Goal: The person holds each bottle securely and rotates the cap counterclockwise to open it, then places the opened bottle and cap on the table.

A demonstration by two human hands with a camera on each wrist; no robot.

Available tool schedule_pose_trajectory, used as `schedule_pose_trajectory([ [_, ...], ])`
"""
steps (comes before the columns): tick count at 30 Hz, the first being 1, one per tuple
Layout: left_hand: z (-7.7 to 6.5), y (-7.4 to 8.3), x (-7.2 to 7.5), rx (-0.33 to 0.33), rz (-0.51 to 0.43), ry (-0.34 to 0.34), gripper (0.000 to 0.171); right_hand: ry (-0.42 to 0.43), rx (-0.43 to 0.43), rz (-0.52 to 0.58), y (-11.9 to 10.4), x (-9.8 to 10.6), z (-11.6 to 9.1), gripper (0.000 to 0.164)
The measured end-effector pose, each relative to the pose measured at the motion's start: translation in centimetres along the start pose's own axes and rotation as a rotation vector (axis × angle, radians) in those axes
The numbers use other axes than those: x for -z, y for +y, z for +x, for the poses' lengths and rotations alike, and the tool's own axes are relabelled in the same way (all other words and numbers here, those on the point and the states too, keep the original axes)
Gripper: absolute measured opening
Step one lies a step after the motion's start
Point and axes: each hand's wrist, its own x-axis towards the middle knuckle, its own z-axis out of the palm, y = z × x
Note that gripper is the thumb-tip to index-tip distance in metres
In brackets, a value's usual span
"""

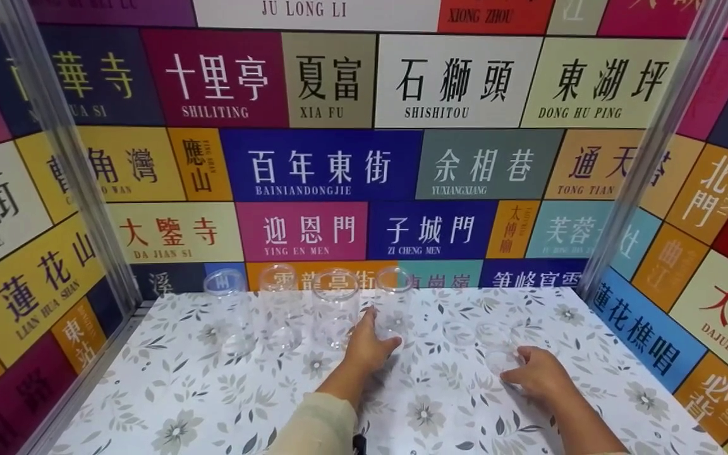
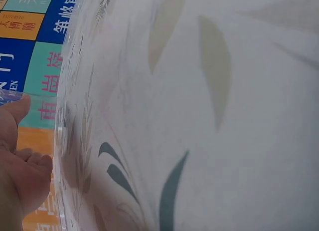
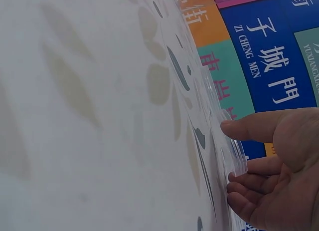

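Four items stand toward the back left as a row of clear cylindrical jars, so several: the leftmost jar (image 1: 230, 316), a narrower jar (image 1: 280, 309), a wide jar (image 1: 335, 316) and the rightmost jar (image 1: 394, 300). My left hand (image 1: 369, 347) holds the rightmost jar low down, fingers along its left side and thumb in front. In the left wrist view, the thumb (image 2: 17, 109) overlaps see-through plastic. Farther right, my right hand (image 1: 538, 374) pinches the edge of a clear round lid (image 1: 502, 362) low over the table. The right wrist view shows the thumb (image 3: 244, 126) on the lid's rim.
More clear lids, including one (image 1: 490, 331) and another (image 1: 525, 332), lie just behind the right hand. A white leaf-and-flower cloth covers the table (image 1: 244, 404). Walls of coloured name panels (image 1: 320, 165) rise behind and beside it, with clear corner posts (image 1: 648, 145).
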Motion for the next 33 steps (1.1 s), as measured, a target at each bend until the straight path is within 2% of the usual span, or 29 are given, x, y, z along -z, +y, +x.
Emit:
schedule_pose_trajectory([
  [5,-0.2,-0.1,0.0,-0.012,-0.018,-0.028,0.091,-0.019,-0.03,-0.017,0.1,-0.1,0.1,0.092],
  [9,-0.4,0.0,0.1,0.003,-0.023,-0.044,0.088,-0.029,-0.046,-0.013,-0.1,-0.1,0.2,0.089],
  [18,-0.5,0.0,0.1,0.021,0.003,-0.043,0.078,-0.023,-0.041,0.002,-0.2,0.0,0.4,0.085],
  [24,-1.5,0.2,1.0,0.046,-0.028,-0.068,0.079,-0.016,-0.058,0.052,-1.1,0.7,-0.3,0.088],
  [28,-2.7,0.5,2.1,0.015,-0.072,-0.104,0.079,0.022,0.003,0.062,-2.0,0.9,-1.0,0.088],
  [33,-4.5,0.4,4.1,-0.11,-0.147,-0.164,0.077,0.078,0.125,0.098,-3.4,-0.1,-1.5,0.085],
])
